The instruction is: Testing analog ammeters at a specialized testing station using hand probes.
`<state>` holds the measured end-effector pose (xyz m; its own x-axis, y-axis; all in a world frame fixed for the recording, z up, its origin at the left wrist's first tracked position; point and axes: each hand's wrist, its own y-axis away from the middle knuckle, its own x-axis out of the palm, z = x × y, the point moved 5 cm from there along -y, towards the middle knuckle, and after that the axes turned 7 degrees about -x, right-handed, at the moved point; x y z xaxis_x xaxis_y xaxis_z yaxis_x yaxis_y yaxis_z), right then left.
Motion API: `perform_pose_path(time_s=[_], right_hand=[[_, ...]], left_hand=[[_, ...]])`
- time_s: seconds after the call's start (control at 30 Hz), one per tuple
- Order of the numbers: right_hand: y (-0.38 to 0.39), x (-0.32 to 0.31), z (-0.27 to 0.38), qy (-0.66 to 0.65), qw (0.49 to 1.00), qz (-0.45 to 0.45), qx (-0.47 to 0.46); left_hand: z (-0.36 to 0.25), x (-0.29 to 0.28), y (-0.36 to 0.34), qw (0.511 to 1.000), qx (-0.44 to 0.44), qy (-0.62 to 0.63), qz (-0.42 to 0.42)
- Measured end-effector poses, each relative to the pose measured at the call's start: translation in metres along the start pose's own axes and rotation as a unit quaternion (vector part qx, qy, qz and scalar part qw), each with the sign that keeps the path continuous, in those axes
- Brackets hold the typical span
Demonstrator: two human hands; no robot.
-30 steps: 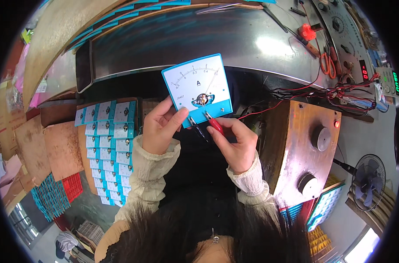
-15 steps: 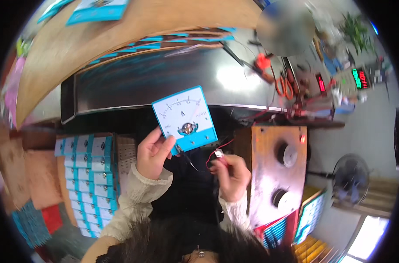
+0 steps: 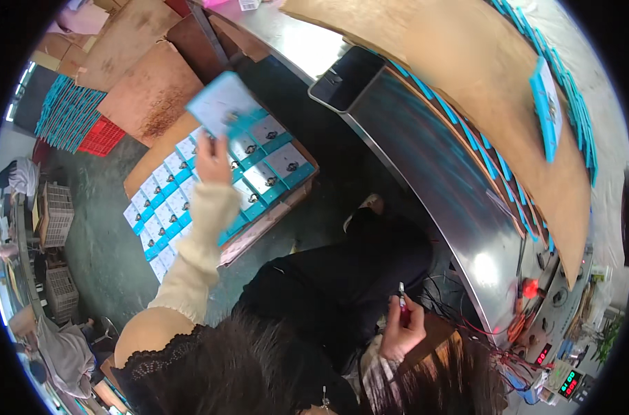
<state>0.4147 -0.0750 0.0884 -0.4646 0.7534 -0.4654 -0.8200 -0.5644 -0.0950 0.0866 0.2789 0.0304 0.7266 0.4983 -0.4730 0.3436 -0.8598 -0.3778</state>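
My left hand (image 3: 214,160) is reaching out to the left, closed on the lower edge of a square analog panel meter (image 3: 224,100). The meter has a white dial face and a blue border, and it is blurred by motion. It is held over rows of similar meters (image 3: 261,178), whose faces point up on a board-like base; whether it touches them I cannot tell. Near my lap, my right hand (image 3: 403,333) pinches a small red clip with a metal tip (image 3: 401,304) pointing up. The far side of the held meter's grip is hidden by my fingers.
A metal-edged workbench (image 3: 425,173) curves along the right, with a dark phone-like slab (image 3: 347,78) on its corner. Wooden boards (image 3: 459,55) with more blue-edged meters lie above it. Brown cardboard (image 3: 152,93) and a red crate (image 3: 103,136) stand at the far left.
My view has swung left. My left hand has carried the meter from in front of me to the stacked meters. The right hand still holds the red clip near my lap.
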Motion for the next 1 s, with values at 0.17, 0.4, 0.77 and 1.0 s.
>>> perform_pose_path(time_s=[0.17,0.4,0.77,1.0], right_hand=[[-0.018,-0.028,-0.039,0.091,0.993,0.068,0.015],[-0.018,-0.038,-0.035,0.164,0.986,0.036,-0.018],[-0.004,-0.058,-0.046,0.171,0.985,-0.017,0.023],[-0.019,-0.046,-0.02,0.209,0.972,-0.055,-0.093]], left_hand=[[0.157,0.016,-0.129,0.99,-0.142,0.02,0.003],[0.181,0.055,-0.135,0.936,-0.248,-0.246,0.043],[0.15,0.1,-0.118,0.713,0.185,-0.594,0.325],[-0.036,0.031,-0.178,0.966,0.2,0.157,-0.047]])
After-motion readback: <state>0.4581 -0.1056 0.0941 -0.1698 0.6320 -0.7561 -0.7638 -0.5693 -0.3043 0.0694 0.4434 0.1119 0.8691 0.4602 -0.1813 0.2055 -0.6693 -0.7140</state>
